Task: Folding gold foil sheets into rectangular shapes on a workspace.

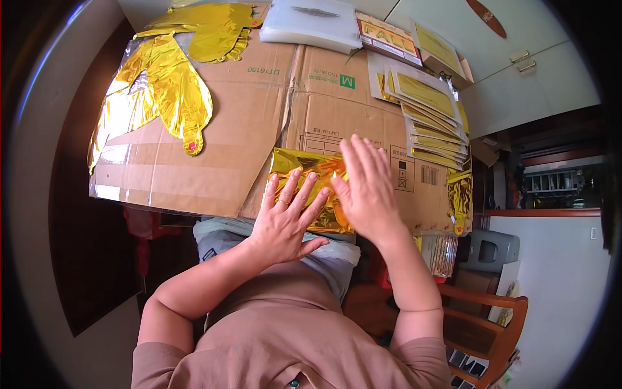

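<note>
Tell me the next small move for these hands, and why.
Probably press the left hand lightly on the gold foil and smooth outward with the right hand: both hands are palm-down over it, fingers extended, and its surface looks creased.

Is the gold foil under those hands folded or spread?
Folded: the gold foil makes a straight-edged rectangle under the left hand and right hand.
</note>
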Demonstrator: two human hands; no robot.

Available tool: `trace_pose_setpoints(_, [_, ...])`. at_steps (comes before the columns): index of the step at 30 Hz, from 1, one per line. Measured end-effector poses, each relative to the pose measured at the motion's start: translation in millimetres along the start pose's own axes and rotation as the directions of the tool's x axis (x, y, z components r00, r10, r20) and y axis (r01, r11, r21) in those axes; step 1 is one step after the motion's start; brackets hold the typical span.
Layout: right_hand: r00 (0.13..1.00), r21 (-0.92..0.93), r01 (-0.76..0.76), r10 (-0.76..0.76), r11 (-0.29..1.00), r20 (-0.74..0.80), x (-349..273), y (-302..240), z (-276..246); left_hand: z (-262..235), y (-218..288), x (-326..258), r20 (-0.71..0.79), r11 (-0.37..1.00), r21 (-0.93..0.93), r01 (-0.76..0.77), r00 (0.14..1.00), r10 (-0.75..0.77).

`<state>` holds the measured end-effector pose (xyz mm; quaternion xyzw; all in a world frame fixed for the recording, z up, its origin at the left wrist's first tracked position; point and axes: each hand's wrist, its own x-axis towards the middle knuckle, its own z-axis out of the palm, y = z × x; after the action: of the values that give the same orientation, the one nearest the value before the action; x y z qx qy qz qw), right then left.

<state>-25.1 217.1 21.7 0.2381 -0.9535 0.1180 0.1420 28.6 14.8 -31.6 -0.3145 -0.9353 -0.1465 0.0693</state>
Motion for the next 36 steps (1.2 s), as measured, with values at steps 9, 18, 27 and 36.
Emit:
trace_pose_setpoints(9, [0.971, 0.047, -0.084, 0.071, 0.995, 0.229, -38.9, -3.0, 34.1, -10.9, -10.1, -0.4, -0.069, 0.972, -0.233, 0.02, 0.997, -0.037])
trace_pose_setpoints(18, [0.969, 0.025, -0.089, 0.081, 0.996, 0.235, -40.4, -1.9, 34.3, -33.2, -29.4, 6.5, -0.142, 0.988, -0.065, 0.141, 0.979, -0.149])
trace_pose_setpoints(27, [0.965, -0.005, -0.127, 0.125, 0.992, 0.231, -43.3, 3.8, 35.3, -11.6, -55.8, 29.8, 0.006, 0.997, 0.077, -0.006, 1.0, 0.005])
trace_pose_setpoints(36, [0.956, -0.02, -0.129, 0.13, 0.991, 0.263, -43.6, 5.5, 30.0, -18.0, -48.3, 24.6, 0.018, 0.999, 0.038, 0.027, 0.999, -0.027])
